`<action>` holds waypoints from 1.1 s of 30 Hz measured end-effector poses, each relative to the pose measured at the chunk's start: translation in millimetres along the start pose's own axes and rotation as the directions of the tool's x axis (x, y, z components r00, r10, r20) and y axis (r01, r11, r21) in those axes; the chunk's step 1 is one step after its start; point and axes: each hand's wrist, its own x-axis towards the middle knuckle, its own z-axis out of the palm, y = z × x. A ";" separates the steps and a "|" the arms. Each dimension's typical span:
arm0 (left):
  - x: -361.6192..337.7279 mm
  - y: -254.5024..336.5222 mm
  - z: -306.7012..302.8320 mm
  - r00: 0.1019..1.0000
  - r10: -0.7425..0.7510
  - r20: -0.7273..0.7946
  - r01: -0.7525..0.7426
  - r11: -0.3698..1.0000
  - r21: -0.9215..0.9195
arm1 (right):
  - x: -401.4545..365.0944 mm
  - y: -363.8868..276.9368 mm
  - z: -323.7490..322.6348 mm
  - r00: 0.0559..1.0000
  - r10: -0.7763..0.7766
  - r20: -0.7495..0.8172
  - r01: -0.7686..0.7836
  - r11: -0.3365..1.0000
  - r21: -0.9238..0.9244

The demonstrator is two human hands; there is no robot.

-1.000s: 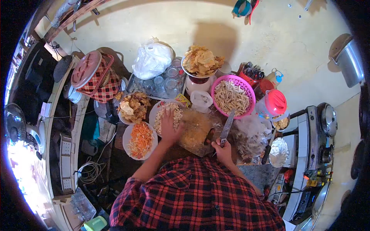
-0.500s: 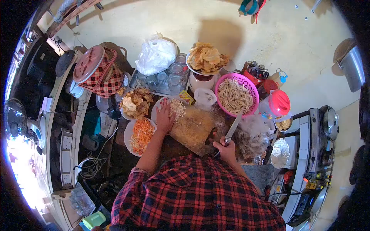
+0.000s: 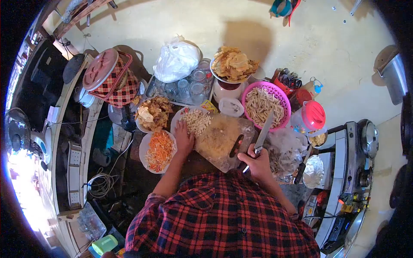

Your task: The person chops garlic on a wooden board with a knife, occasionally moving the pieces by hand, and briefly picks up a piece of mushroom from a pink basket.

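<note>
My left hand (image 3: 184,141) lies with its fingers stretched over the near edge of a heap of pale chopped pieces (image 3: 198,122). These spread between a white plate (image 3: 174,124) and the wooden cutting board (image 3: 217,139). My right hand (image 3: 257,163) is closed round the handle of a kitchen knife (image 3: 265,129), above the board's right end. Its blade points up and away, in front of a pink basket (image 3: 288,109) of pale cut sticks. Left of my left hand, a white bowl (image 3: 144,150) holds shredded orange and white vegetables.
Fried food (image 3: 153,112) fills a bowl at the left; more fritters (image 3: 233,64) sit in a raised bowl. Behind the board stand a glass tray (image 3: 185,90) and a clear tub (image 3: 231,107). A plastic bag (image 3: 286,148) and a pink-lidded jug (image 3: 313,115) are at the right.
My left hand has drawn back toward me, uncovering more of the chopped pieces and the plate. My right hand has shifted slightly right with the knife, whose blade now shows broader.
</note>
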 end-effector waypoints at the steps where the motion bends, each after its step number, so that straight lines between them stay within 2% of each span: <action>1: 7.0 -1.9 1.7 1.000 0.001 -0.002 -0.001 1.000 -0.003 | -0.8 -3.7 0.0 1.000 0.029 0.010 -0.029 0.999 -0.024; 2: 14.9 -4.2 2.6 1.000 0.003 -0.008 -0.003 1.000 0.011 | -2.9 -11.3 0.3 1.000 0.025 0.007 -0.025 0.999 -0.026; 4: 24.0 -5.0 2.5 1.000 0.011 -0.016 -0.010 1.000 0.021 | -7.2 -27.4 0.4 0.998 0.066 0.020 -0.062 0.987 -0.148; 5: 29.0 -5.2 2.2 0.998 -0.042 -0.053 0.043 0.999 0.012 | -6.9 -26.0 1.3 0.998 0.058 0.016 -0.055 0.987 -0.149; 7: 36.3 9.1 -5.4 0.992 -0.091 -0.087 0.091 0.996 -0.002 | -7.8 -19.9 4.0 0.997 -0.068 -0.019 0.069 0.997 0.032; 9: 35.3 45.8 -17.9 0.983 0.106 -0.150 -0.155 0.916 -0.370 | -10.4 -26.5 4.7 0.998 -0.064 0.000 0.064 0.998 -0.027; 10: 33.3 69.8 -28.9 0.984 0.104 -0.148 -0.152 0.918 -0.367 | -12.0 -28.1 5.7 0.998 -0.056 0.023 0.058 0.994 -0.088; 12: 28.6 107.4 -46.6 0.940 0.321 0.113 -0.227 0.840 -0.492 | -13.8 -26.5 6.1 0.998 -0.045 0.036 0.050 0.990 -0.133; 13: 27.6 105.9 -45.1 0.941 0.319 0.114 -0.225 0.841 -0.492 | -14.5 -26.4 5.2 0.998 -0.040 0.044 0.047 0.982 -0.182; 15: 27.9 98.9 -36.0 0.935 0.243 0.258 -0.157 0.937 -0.312 | -19.5 -33.0 3.6 0.997 -0.068 0.039 0.073 0.984 -0.161; 16: 27.2 83.5 -24.0 0.934 0.247 0.258 -0.161 0.936 -0.314 | -21.7 -35.4 1.7 0.995 -0.097 0.030 0.100 0.985 -0.140; 18: 22.6 40.2 -2.3 0.945 0.159 0.285 -0.169 0.986 0.010 | -26.8 -33.7 -11.5 0.995 -0.097 -0.021 0.094 0.989 -0.116; 19: 19.6 33.1 -6.4 0.980 0.108 0.166 -0.108 0.994 -0.007 | -30.0 -31.8 -19.9 0.993 -0.094 -0.065 0.088 0.992 -0.089; 20: 15.2 26.0 -10.5 0.980 0.109 0.165 -0.109 0.994 -0.007 | -33.7 -27.2 -30.6 0.993 -0.095 -0.065 0.089 0.992 -0.089; 22: 3.3 14.2 -18.4 0.999 -0.049 0.017 0.047 0.994 0.104 | -41.4 -18.0 -47.5 0.981 -0.117 -0.154 0.134 0.986 0.104; 23: -3.3 8.3 -14.6 0.998 -0.053 0.017 0.051 0.993 0.106 | -47.1 -19.7 -49.4 0.977 -0.121 -0.174 0.161 0.959 0.235; 26: -16.4 -4.1 4.5 0.998 -0.058 0.003 0.057 0.983 0.173 | -55.4 -21.1 -56.4 0.961 -0.184 -0.204 0.222 0.958 0.183; 29: -7.9 16.2 5.2 0.994 -0.089 0.056 0.075 0.972 0.221 | -62.8 -15.1 -60.6 0.958 -0.134 -0.253 0.196 0.951 0.238; 31: 0.4 28.9 -1.6 0.982 -0.051 0.180 0.004 0.967 0.255 | -67.3 -10.6 -64.9 0.952 -0.103 -0.290 0.177 0.954 0.242; 33: 1.5 29.3 1.5 0.988 -0.012 0.153 -0.024 0.971 0.237 | -73.2 -1.9 -72.5 0.953 -0.146 -0.266 0.211 0.949 0.233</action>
